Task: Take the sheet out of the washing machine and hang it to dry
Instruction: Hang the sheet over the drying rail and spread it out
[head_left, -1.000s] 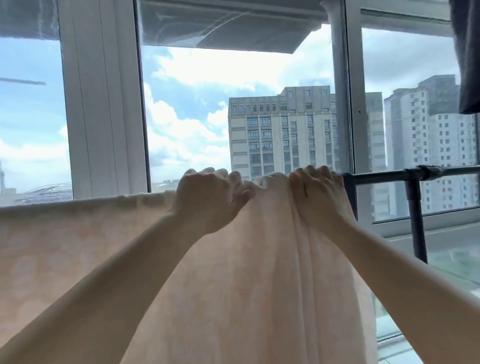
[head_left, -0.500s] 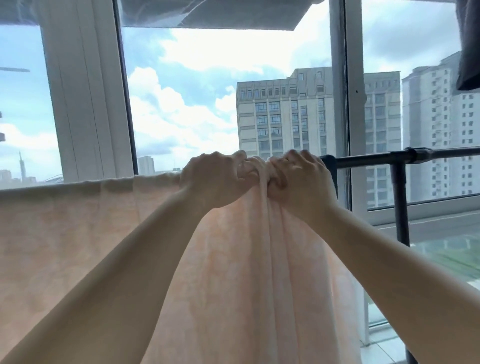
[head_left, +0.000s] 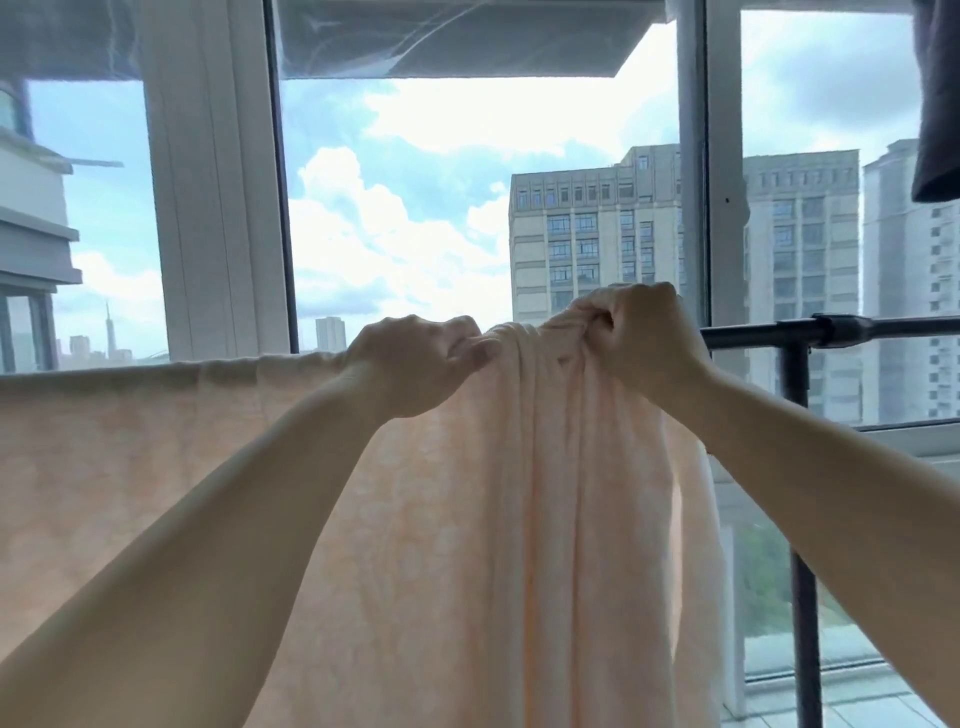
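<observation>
A pale peach sheet (head_left: 130, 457) hangs over a black drying-rack rail (head_left: 883, 327) that runs across the view in front of the window. To the left the sheet lies spread flat along the rail; in the middle it falls in bunched folds. My left hand (head_left: 415, 364) grips the sheet's top edge on the rail. My right hand (head_left: 644, 332) holds a gathered wad of the sheet, raised a little above the rail. The rail under the sheet is hidden.
The rack's black upright post (head_left: 802, 519) stands at the right, with bare rail beyond my right hand. A dark garment (head_left: 937, 104) hangs at the top right. Behind the rack are large windows with white frames (head_left: 218, 208).
My right hand has moved right and lifted a bunch of the sheet, away from my left hand. The camera has tilted and shifted slightly.
</observation>
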